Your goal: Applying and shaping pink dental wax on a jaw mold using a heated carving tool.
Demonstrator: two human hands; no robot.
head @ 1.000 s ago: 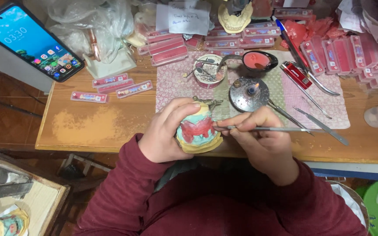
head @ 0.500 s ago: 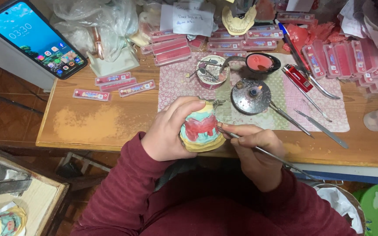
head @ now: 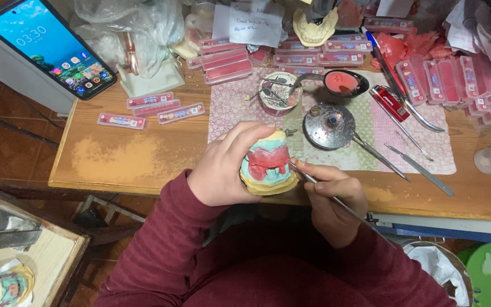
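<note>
Many pink strips [head: 229,69], metal dish [head: 329,126], phone [head: 49,46] beyond held dental model [head: 268,165].

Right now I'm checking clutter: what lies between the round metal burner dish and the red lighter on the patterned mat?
In the head view, only bare patterned mat lies between the round metal burner dish and the red lighter.
</note>
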